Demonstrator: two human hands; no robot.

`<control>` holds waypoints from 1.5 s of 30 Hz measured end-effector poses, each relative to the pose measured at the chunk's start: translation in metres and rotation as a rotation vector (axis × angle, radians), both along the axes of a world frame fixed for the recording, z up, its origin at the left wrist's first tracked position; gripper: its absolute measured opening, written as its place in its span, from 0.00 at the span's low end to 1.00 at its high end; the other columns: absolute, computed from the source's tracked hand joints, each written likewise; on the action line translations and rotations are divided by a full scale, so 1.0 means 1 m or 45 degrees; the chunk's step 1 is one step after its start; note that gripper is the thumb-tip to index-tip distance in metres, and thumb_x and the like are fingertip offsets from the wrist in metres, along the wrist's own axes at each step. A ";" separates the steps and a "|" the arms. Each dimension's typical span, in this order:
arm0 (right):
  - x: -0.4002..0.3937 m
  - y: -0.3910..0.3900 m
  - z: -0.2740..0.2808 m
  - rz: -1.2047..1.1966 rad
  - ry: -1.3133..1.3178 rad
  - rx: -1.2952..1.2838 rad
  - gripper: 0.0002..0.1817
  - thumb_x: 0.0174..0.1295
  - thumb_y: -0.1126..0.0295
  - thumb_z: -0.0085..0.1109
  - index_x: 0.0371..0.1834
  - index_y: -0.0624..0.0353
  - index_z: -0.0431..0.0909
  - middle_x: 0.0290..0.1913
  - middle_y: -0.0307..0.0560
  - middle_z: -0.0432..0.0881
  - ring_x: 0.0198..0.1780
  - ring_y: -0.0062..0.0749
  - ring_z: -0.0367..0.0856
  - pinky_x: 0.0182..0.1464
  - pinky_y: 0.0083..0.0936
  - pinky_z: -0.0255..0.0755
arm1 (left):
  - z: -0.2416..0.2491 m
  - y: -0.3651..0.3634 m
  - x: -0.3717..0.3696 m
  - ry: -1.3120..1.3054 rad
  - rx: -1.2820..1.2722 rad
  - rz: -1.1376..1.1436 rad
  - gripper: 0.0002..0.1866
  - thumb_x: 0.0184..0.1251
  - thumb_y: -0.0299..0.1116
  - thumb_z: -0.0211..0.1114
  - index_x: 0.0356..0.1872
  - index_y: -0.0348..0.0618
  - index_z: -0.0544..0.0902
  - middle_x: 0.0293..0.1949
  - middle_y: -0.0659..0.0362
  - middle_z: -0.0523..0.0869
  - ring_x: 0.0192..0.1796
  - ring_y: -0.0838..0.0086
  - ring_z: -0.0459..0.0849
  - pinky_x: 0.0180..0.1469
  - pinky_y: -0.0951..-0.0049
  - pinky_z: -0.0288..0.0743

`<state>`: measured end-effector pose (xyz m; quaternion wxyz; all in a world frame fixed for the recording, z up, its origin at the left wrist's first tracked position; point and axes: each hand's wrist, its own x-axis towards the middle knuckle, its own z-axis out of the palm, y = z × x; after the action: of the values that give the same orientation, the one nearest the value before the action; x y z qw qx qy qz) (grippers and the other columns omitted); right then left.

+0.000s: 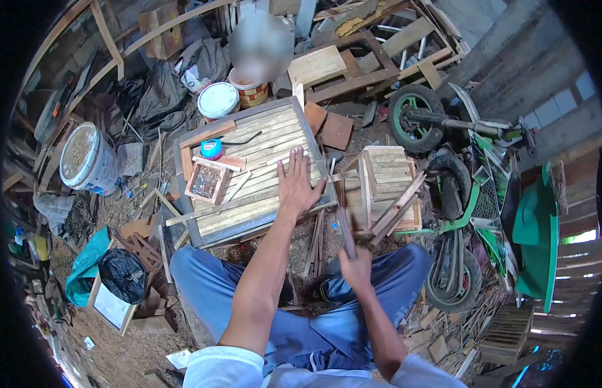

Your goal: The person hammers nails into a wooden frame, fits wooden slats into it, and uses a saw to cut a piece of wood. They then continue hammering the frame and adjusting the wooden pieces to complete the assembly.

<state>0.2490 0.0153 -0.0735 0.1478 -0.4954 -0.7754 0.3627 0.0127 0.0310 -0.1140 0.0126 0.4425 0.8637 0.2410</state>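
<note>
Head view: two hands, left [297, 184] flat, released on one slatted panel [252, 169], right [356, 267] grasping one hammer [345, 234].

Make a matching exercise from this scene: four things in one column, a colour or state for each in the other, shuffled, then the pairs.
Things:
1. left hand
2. right hand
3. tape measure
4. small motorbike

States:
A. green and white
B. flat, fingers spread, on the slatted wooden panel
C. blue, lying on the panel
D. closed on a tool handle

Pairs: 1-B, 2-D, 3-C, 4-A
</note>
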 end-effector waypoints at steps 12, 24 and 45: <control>-0.040 0.023 -0.006 -0.039 0.145 -0.124 0.20 0.52 0.61 0.61 0.18 0.72 0.76 0.16 0.64 0.73 0.21 0.52 0.80 0.28 0.42 0.69 | 0.004 -0.001 0.001 0.027 -0.028 -0.013 0.42 0.62 0.61 0.55 0.66 0.35 0.64 0.75 0.49 0.51 0.78 0.60 0.44 0.75 0.47 0.32; 0.020 -0.016 -0.019 -0.010 0.231 0.144 0.17 0.52 0.66 0.60 0.15 0.68 0.72 0.11 0.51 0.71 0.15 0.28 0.70 0.22 0.35 0.64 | -0.004 -0.011 -0.003 -0.013 0.353 -0.262 0.15 0.50 0.37 0.68 0.39 0.46 0.79 0.67 0.52 0.67 0.75 0.55 0.52 0.72 0.41 0.39; 0.014 0.013 0.026 -0.036 0.026 -0.193 0.18 0.54 0.65 0.60 0.16 0.70 0.72 0.11 0.47 0.68 0.16 0.26 0.67 0.23 0.35 0.63 | -0.001 0.014 0.007 -0.027 -0.029 0.047 0.46 0.61 0.62 0.55 0.70 0.34 0.59 0.76 0.47 0.48 0.78 0.57 0.41 0.75 0.47 0.31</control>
<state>0.2634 0.0281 -0.0472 0.1230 -0.5125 -0.7370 0.4231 0.0195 0.0446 -0.1150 0.0225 0.4236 0.8743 0.2359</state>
